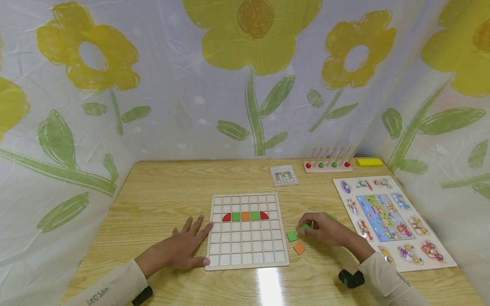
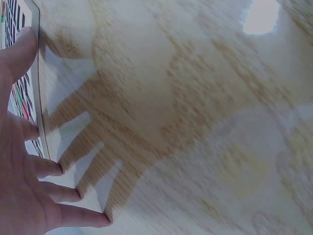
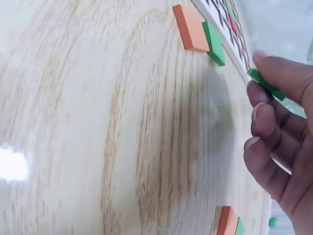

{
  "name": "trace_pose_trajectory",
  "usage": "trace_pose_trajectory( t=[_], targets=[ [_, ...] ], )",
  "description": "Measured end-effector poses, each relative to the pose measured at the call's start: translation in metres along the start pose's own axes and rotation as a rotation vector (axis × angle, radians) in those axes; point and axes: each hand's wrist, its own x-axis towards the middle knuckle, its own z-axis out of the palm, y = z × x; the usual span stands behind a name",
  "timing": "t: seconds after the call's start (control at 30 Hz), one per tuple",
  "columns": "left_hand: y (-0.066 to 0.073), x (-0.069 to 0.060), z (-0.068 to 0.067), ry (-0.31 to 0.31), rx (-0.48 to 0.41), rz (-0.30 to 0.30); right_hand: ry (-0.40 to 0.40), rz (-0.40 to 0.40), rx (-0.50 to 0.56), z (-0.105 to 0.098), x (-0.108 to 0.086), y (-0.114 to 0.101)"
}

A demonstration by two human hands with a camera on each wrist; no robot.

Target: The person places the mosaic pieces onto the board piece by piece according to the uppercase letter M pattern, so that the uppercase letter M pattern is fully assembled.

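Note:
A square wooden grid board [image 1: 246,250] lies on the table, with a row of red quarter-round, green and orange tiles [image 1: 245,216] set in its cells. My left hand [image 1: 187,244] lies spread at the board's left edge, thumb and index fingertip touching the frame. To the right of the board, my right hand [image 1: 325,229] pinches a green square tile [image 3: 266,84] between thumb and index finger, above the table. Between that hand and the board lie a loose green tile [image 1: 292,236] and an orange tile [image 1: 299,248]. Another green tile [image 1: 333,216] shows partly behind the right hand.
A small pattern card [image 1: 283,176] lies beyond the board. Behind it to the right stand a peg rack [image 1: 328,167] with red and green beads and a yellow block [image 1: 369,162]. A picture puzzle board [image 1: 421,250] covers the table's right side. Flowered curtains surround the table.

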Motion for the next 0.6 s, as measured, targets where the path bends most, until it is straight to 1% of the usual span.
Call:
trace_pose_trajectory(
  t=[0.23, 0.6],
  targets=[
    [0.001, -0.001, 0.0, 0.001, -0.001, -0.011, -0.004, 0.055, -0.001, 0.001, 0.004, -0.005],
    [0.002, -0.001, -0.001, -0.001, -0.007, -0.015, 0.002, 0.048, -0.009, 0.002, 0.011, -0.012]
  ],
)
